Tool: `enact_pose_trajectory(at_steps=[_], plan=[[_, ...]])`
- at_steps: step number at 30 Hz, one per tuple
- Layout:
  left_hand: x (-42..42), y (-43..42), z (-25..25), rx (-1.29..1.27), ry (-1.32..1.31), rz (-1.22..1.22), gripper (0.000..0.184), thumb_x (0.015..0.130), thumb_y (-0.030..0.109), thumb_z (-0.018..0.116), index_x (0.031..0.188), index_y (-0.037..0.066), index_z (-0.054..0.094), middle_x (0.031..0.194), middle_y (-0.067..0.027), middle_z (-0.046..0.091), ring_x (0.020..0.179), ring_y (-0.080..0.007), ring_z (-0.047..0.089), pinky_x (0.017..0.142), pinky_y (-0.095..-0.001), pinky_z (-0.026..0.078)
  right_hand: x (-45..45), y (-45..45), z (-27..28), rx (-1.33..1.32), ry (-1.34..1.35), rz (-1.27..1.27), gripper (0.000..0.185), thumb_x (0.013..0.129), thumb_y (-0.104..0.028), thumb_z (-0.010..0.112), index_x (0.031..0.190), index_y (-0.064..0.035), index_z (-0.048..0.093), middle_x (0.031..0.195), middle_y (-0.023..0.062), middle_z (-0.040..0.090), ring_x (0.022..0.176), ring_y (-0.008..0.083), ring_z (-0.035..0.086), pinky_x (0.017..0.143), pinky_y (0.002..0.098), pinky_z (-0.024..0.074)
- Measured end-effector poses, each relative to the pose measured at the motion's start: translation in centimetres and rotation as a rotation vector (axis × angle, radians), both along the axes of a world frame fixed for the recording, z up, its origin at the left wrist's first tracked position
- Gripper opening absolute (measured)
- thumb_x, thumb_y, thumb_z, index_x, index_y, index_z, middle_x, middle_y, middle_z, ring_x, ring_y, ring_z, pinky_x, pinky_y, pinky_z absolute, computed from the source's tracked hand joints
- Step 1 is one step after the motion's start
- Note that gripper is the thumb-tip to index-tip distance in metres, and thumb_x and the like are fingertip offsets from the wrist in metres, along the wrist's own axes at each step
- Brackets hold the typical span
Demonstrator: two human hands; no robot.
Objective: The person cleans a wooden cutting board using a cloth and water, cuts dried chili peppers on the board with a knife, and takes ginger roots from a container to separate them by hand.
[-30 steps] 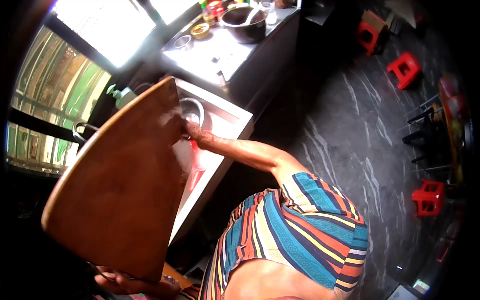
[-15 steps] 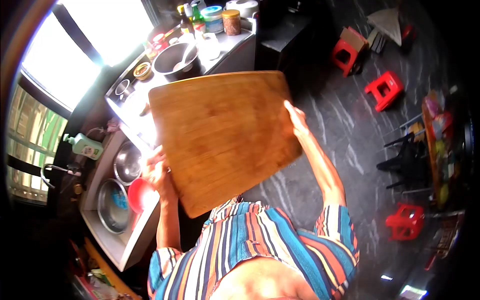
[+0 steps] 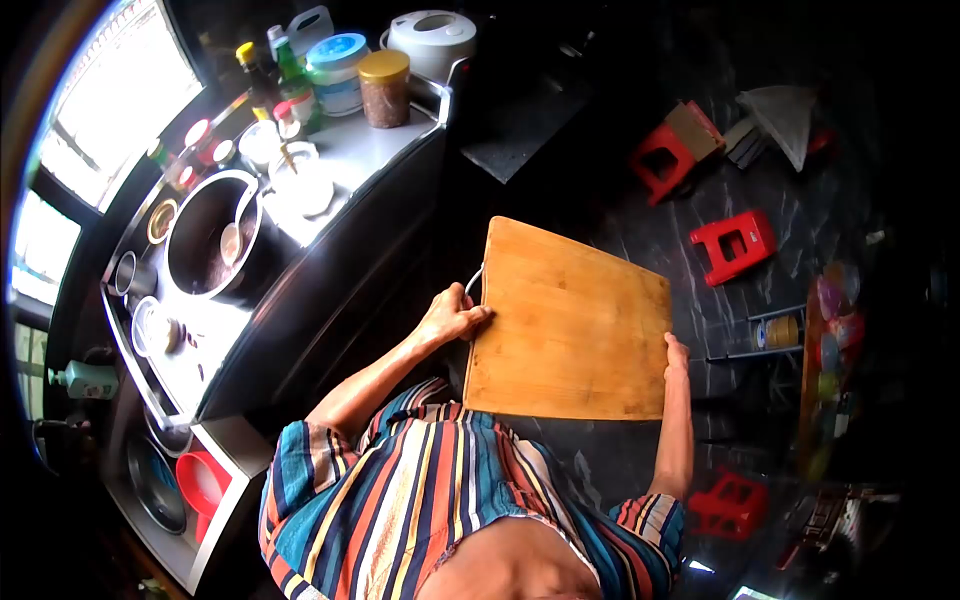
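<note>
A wooden board with rounded corners is held out in front of my body, its broad face turned up toward the camera. My left hand grips its left edge, thumb on the face, beside a metal handle. At the opposite edge my right hand holds the board, its fingers partly hidden behind it. The board touches nothing else that I can make out, and its lower edge is close to my striped shirt.
On the left counter stand a dark pot with a ladle, a gold-lidded jar, bottles and a rice cooker. Below left is a sink with a red basin. Red stools stand on the dark floor.
The board has swung away from the sink, past the counter, to over the floor at the right. Both hands have moved with it, still holding it, and the view has turned.
</note>
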State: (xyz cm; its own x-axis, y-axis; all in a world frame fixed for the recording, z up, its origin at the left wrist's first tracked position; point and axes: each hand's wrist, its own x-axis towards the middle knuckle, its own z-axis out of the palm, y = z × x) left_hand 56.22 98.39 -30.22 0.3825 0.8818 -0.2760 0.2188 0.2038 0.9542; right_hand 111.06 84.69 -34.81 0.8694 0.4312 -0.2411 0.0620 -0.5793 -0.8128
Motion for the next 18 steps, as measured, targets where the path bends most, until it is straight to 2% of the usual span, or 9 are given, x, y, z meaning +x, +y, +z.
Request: enact_pose_trajectory(at_steps=[3,7,8,11,12,13,15,17,18], plan=[[3.8,6.1,0.0,-0.003,0.009,-0.010,0.042,0.076,0.027,0.072,0.081,-0.002,0.042,0.060,-0.0120,0.056,0.047,-0.0179,0.057,0.042,-0.0292,0.046,3.7,6.5,0.6,0.021,0.080,-0.002,0.033,0.077,-0.022,0.064,0.095,0.0057,0.062,0.097,0.0144,0.063,0.085,0.0232,0.061,0.073,0.0361,0.0501],[7.7,12.9,-2.1,-0.013,0.049,0.110,0.043,0.076,0.025,0.073,0.083,-0.002,0.040,0.063,-0.0136,0.056,0.048,-0.0190,0.059,0.040,-0.0291,0.048,8.7,19.5,-0.5,-0.011,-0.058,0.089,0.028,0.072,-0.022,0.063,0.086,0.0026,0.063,0.086,0.0093,0.063,0.078,0.0190,0.057,0.069,0.0354,0.0473],[8.4,14.0,0.0,-0.027,0.134,0.140,0.042,0.077,0.024,0.072,0.084,-0.002,0.041,0.063,-0.0134,0.056,0.047,-0.0199,0.059,0.040,-0.0298,0.048,12.4,23.5,-2.7,-0.057,-0.155,0.178,0.024,0.072,-0.021,0.063,0.082,0.0015,0.063,0.082,0.0072,0.062,0.075,0.0172,0.055,0.067,0.0350,0.0461],[11.8,18.2,-2.6,0.030,0.218,0.263,0.039,0.078,0.021,0.071,0.082,-0.003,0.041,0.063,-0.0147,0.057,0.047,-0.0201,0.060,0.040,-0.0300,0.047,19.3,37.6,-7.4,-0.125,-0.419,0.479,0.019,0.073,-0.019,0.062,0.072,-0.0002,0.061,0.073,0.0020,0.057,0.068,0.0133,0.050,0.061,0.0331,0.0425],[13.1,19.9,-8.2,-0.077,0.011,0.326,0.038,0.078,0.021,0.071,0.081,-0.003,0.041,0.062,-0.0150,0.058,0.047,-0.0202,0.060,0.039,-0.0302,0.047,20.2,42.3,-7.9,-0.121,-0.497,0.571,0.018,0.073,-0.018,0.062,0.070,-0.0003,0.061,0.071,0.0007,0.056,0.067,0.0123,0.049,0.060,0.0324,0.0417],[14.0,21.1,-5.1,-0.060,0.145,0.355,0.039,0.077,0.022,0.072,0.080,-0.003,0.041,0.064,-0.0150,0.058,0.047,-0.0205,0.060,0.039,-0.0307,0.047,17.7,47.1,-6.1,-0.071,-0.451,0.630,0.019,0.073,-0.019,0.062,0.070,0.0000,0.061,0.068,0.0007,0.056,0.066,0.0121,0.049,0.060,0.0318,0.0416],[16.4,23.7,-4.1,-0.148,0.165,0.472,0.040,0.077,0.022,0.072,0.080,-0.003,0.041,0.066,-0.0153,0.058,0.048,-0.0210,0.060,0.040,-0.0311,0.047,11.7,55.2,-1.1,0.017,-0.240,0.715,0.020,0.074,-0.020,0.061,0.072,0.0003,0.062,0.064,0.0013,0.056,0.063,0.0120,0.050,0.058,0.0310,0.0411],[17.6,25.8,-9.5,0.095,0.368,0.488,0.042,0.078,0.023,0.072,0.085,-0.004,0.040,0.068,-0.0158,0.057,0.050,-0.0239,0.062,0.041,-0.0323,0.050,8.8,62.0,1.2,-0.048,-0.366,0.819,0.023,0.075,-0.023,0.061,0.072,-0.0004,0.062,0.062,0.0034,0.055,0.061,0.0137,0.052,0.057,0.0314,0.0412],[18.0,27.6,-8.5,-0.083,0.238,0.545,0.042,0.078,0.023,0.071,0.087,-0.005,0.041,0.068,-0.0161,0.057,0.051,-0.0247,0.063,0.041,-0.0326,0.051,8.4,65.5,0.0,-0.033,-0.373,0.861,0.025,0.075,-0.025,0.061,0.070,-0.0009,0.062,0.062,0.0038,0.055,0.060,0.0145,0.052,0.056,0.0318,0.0411]])
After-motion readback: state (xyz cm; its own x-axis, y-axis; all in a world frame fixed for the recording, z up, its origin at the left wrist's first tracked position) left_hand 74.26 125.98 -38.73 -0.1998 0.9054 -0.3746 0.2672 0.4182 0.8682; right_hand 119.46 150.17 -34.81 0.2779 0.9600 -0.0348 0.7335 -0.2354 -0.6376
